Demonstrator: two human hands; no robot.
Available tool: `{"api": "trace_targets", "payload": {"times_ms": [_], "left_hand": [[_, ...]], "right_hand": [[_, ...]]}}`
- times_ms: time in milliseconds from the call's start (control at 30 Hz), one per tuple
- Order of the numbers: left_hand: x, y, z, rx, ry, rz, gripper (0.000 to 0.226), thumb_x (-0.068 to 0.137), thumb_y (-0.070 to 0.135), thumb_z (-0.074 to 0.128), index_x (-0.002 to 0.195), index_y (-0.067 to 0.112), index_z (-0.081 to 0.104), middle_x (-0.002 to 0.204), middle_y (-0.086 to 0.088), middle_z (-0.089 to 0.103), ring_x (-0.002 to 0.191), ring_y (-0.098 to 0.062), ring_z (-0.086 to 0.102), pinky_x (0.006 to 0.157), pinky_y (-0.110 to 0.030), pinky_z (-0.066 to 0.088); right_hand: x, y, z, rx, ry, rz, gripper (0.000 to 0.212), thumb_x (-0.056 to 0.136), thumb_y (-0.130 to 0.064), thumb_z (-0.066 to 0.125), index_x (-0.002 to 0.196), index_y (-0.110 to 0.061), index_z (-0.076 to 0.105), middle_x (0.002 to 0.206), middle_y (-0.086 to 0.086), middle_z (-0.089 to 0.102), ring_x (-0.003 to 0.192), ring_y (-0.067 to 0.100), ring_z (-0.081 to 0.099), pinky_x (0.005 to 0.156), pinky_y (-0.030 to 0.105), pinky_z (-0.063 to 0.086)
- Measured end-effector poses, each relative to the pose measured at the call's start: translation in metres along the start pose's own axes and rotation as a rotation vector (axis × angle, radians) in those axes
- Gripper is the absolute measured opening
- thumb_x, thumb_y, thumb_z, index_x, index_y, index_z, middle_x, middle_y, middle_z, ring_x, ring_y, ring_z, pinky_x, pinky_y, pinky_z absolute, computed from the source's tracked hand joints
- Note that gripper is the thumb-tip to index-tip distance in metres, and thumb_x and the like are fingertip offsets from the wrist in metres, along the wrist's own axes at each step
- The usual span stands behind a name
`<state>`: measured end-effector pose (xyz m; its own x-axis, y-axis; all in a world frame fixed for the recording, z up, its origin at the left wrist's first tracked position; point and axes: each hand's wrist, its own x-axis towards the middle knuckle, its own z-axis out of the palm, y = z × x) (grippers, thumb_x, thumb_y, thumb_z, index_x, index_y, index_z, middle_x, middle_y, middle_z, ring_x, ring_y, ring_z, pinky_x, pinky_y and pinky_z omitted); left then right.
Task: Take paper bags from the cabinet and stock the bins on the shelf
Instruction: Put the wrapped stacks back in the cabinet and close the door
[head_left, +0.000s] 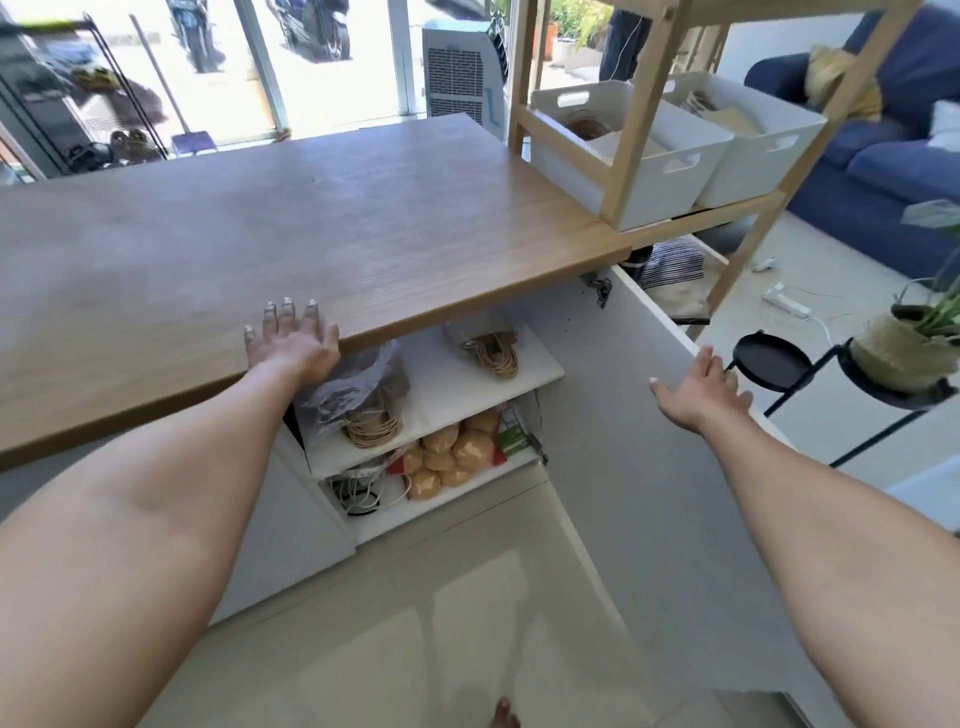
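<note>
Wooden counter (322, 208) lay under my flat left hand (293, 340); my right hand (701, 389) — spread, empty — rested on the cabinet door (623, 415). Next — reach between them for the paper bags (371, 415).

- Home living area, open to a street front.
- Blue upholstered sofa (883, 171) with yellow cushion (841, 85), far beyond the right hand (701, 387).
- Potted plant in woven basket (904, 348) just right of that hand.
- Black wire shoe rack (88, 119) by glass doors, well beyond the left hand (291, 338).

No text, label, brand or number can be read anywhere. The green-and-white packet (511, 441) on the lower cabinet shelf carries print, too blurred to make out.
</note>
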<state>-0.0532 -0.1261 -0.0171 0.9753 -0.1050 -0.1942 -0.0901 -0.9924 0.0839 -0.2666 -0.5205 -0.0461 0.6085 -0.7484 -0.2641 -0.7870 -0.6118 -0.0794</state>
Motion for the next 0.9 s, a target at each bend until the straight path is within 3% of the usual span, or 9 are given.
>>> {"api": "trace_targets", "payload": {"times_ms": [133, 367, 467, 633, 767, 833, 900], "left_hand": [[-0.005, -0.008, 0.005, -0.029, -0.089, 0.014, 0.061, 0.098, 0.053, 0.01, 0.152, 0.029, -0.006, 0.16, -0.002, -0.013, 0.147, -0.022, -0.01, 0.118, -0.046, -0.006], [-0.007, -0.008, 0.005, -0.041, -0.102, 0.02, 0.06, 0.098, 0.05, 0.009, 0.151, 0.029, -0.008, 0.159, -0.002, -0.017, 0.147, -0.023, -0.014, 0.116, -0.047, -0.009], [-0.007, -0.008, 0.003, -0.029, -0.104, 0.024, 0.06, 0.098, 0.051, 0.009, 0.152, 0.029, -0.008, 0.159, -0.003, -0.016, 0.147, -0.025, -0.013, 0.117, -0.047, -0.008], [-0.008, -0.007, -0.002, 0.015, -0.077, 0.04, 0.062, 0.097, 0.053, 0.012, 0.152, 0.029, -0.004, 0.161, -0.004, -0.009, 0.147, -0.028, -0.007, 0.117, -0.051, 0.0], [-0.004, -0.018, -0.004, 0.04, -0.053, 0.104, 0.064, 0.094, 0.06, 0.013, 0.152, 0.034, -0.001, 0.161, -0.002, -0.005, 0.147, -0.028, -0.005, 0.117, -0.054, -0.002], [-0.001, -0.024, -0.004, 0.051, -0.063, 0.128, 0.066, 0.092, 0.065, 0.009, 0.15, 0.038, -0.005, 0.16, -0.002, -0.011, 0.147, -0.026, -0.011, 0.116, -0.053, -0.009], [0.003, -0.029, -0.003, 0.083, -0.069, 0.143, 0.068, 0.089, 0.069, 0.005, 0.149, 0.04, -0.009, 0.159, -0.002, -0.015, 0.146, -0.025, -0.013, 0.115, -0.052, -0.011]], "right_hand": [[-0.008, -0.002, 0.0, -0.057, 0.033, 0.015, 0.104, 0.084, -0.071, 0.041, 0.154, -0.006, -0.001, 0.161, 0.011, 0.009, 0.146, 0.034, 0.017, 0.115, 0.048, 0.021], [-0.03, -0.026, 0.007, -0.078, 0.01, 0.034, 0.111, 0.077, -0.078, 0.044, 0.153, -0.004, 0.01, 0.158, 0.012, 0.016, 0.142, 0.035, 0.023, 0.111, 0.048, 0.026], [-0.04, -0.049, 0.011, -0.029, 0.035, 0.065, 0.096, 0.085, -0.067, 0.043, 0.151, -0.003, 0.017, 0.155, 0.014, 0.022, 0.139, 0.036, 0.024, 0.108, 0.048, 0.027], [-0.053, -0.083, 0.014, 0.103, 0.105, 0.081, 0.05, 0.096, -0.023, 0.039, 0.142, -0.005, 0.036, 0.149, 0.012, 0.029, 0.134, 0.037, 0.03, 0.106, 0.046, 0.032], [-0.061, -0.095, 0.025, 0.417, 0.117, -0.009, 0.044, 0.096, -0.013, 0.041, 0.139, -0.01, 0.036, 0.145, 0.012, 0.036, 0.125, 0.035, 0.044, 0.094, 0.037, 0.041], [-0.068, -0.102, 0.031, 0.655, 0.068, -0.018, 0.046, 0.099, -0.021, 0.041, 0.144, -0.017, 0.03, 0.147, 0.011, 0.038, 0.123, 0.034, 0.049, 0.09, 0.034, 0.04], [-0.072, -0.114, 0.04, 0.907, -0.033, 0.053, 0.058, 0.1, -0.035, 0.042, 0.151, -0.023, 0.016, 0.152, 0.009, 0.035, 0.13, 0.033, 0.045, 0.099, 0.038, 0.039]]}}
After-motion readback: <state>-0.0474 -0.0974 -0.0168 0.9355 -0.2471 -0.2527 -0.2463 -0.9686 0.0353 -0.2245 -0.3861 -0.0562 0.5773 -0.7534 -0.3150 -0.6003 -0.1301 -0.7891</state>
